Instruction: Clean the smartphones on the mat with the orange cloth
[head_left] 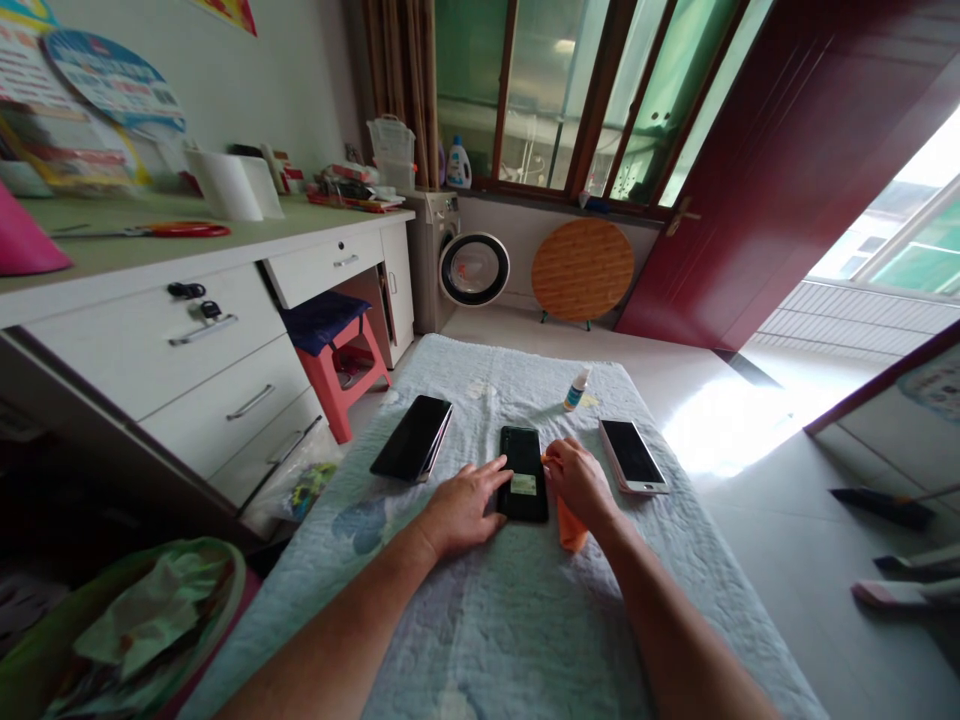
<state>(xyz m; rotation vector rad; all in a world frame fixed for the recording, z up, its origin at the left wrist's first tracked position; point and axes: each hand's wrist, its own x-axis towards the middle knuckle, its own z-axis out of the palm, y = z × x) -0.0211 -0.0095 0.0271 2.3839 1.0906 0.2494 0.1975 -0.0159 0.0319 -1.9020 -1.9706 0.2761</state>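
A black phone [523,472] lies face up in the middle of a pale quilted cloth [480,620]. My left hand [463,508] rests flat beside it, fingers spread, fingertips touching its left edge. My right hand [577,478] is closed on an orange cloth [571,528], pressed against the phone's right edge. A larger dark tablet [413,437] lies to the left, and a white-edged phone [632,456] to the right.
A small spray bottle [576,389] stands on the cloth behind the phones. A white desk with drawers [225,340] and a red stool [341,360] are at left. A bag of rubbish [142,620] sits at lower left. A round wooden board [583,269] leans on the far wall.
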